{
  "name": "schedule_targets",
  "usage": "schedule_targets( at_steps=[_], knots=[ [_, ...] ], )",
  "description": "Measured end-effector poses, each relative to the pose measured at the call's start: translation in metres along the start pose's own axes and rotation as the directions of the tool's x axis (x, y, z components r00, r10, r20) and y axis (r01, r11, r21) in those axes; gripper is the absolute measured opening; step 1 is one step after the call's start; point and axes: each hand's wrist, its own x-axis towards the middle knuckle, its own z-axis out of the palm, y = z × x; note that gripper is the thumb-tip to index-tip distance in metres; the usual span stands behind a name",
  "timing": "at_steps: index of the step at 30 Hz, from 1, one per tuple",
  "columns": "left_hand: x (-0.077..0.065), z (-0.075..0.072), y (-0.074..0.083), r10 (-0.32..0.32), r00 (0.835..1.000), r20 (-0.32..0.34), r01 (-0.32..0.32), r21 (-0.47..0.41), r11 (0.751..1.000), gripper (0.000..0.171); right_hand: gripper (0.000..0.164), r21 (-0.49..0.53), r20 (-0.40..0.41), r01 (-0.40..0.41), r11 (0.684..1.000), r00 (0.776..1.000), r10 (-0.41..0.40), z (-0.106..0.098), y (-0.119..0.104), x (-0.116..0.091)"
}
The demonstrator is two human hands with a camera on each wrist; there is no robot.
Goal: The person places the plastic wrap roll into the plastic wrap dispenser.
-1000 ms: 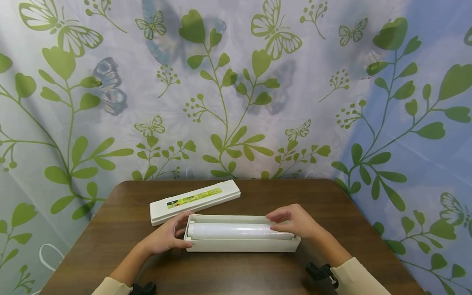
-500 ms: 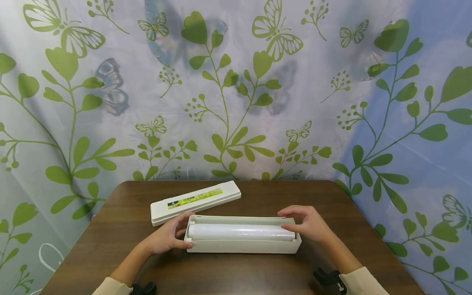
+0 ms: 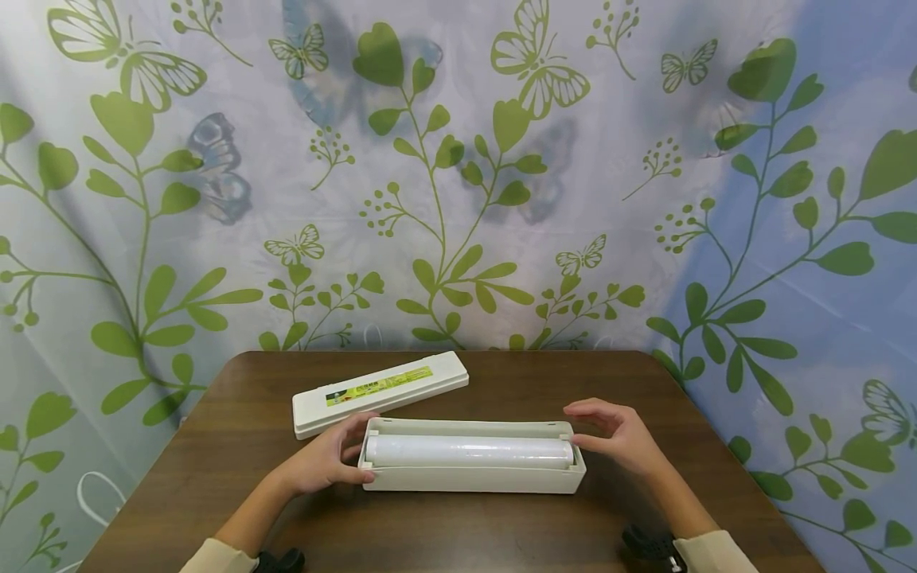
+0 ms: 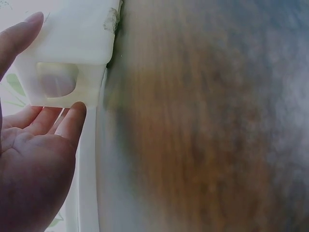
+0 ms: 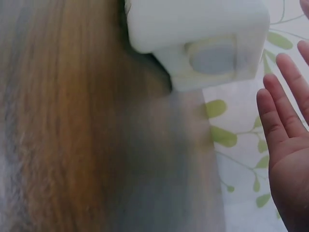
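Note:
A long white plastic box point(image 3: 473, 479) lies lidless near the middle of the table, with a shiny white roll of cling film point(image 3: 466, 451) inside. At its left end, my left hand point(image 3: 325, 461) grips the box, thumb on the front wall and fingers behind. The left wrist view shows that hand point(image 4: 43, 159) around the box end point(image 4: 72, 38), which has a round opening. My right hand point(image 3: 619, 438) is beside the right end, thumb and fingers spread around nothing. In the right wrist view its fingers point(image 5: 277, 111) look straight and apart from the box point(image 5: 198, 24).
Behind the box, the white lid point(image 3: 401, 390) with a yellow-green label lies at a slant on the brown wooden table point(image 3: 530, 378). A leaf-and-butterfly patterned curtain point(image 3: 458, 199) hangs behind the table and at both sides. A white cable point(image 3: 89, 493) shows at the left.
My right hand has moved right, from over the roll's right part to just beyond the box's right end. The left hand keeps its grip on the box.

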Motion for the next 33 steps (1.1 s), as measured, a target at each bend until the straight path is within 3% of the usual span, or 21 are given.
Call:
schedule_targets(
  at_steps=[5, 13, 23, 33],
  knots=[
    [0.0, 0.0, 0.0, 0.017, 1.0, 0.001, -0.017, -0.001, 1.0, 0.092, 0.047, 0.053, 0.03, -0.07, 0.996, 0.997, 0.069, -0.006, 0.007, -0.008],
    [0.0, 0.0, 0.0, 0.017, 1.0, 0.011, -0.017, -0.016, 1.0, 0.092, 0.059, 0.189, 0.177, -0.174, 0.966, 0.974, 0.141, -0.012, 0.02, -0.018],
    [0.0, -0.002, 0.0, 0.015, 1.0, 0.007, -0.015, -0.023, 1.0, 0.094, 0.075, 0.262, 0.204, -0.198, 0.945, 0.968, 0.146, -0.006, 0.025, -0.021],
    [0.0, -0.004, 0.001, -0.002, 1.0, 0.012, 0.003, -0.041, 0.999, 0.097, 0.088, 0.243, 0.236, -0.225, 0.944, 0.957, 0.167, 0.0, 0.03, -0.02]
  ],
)
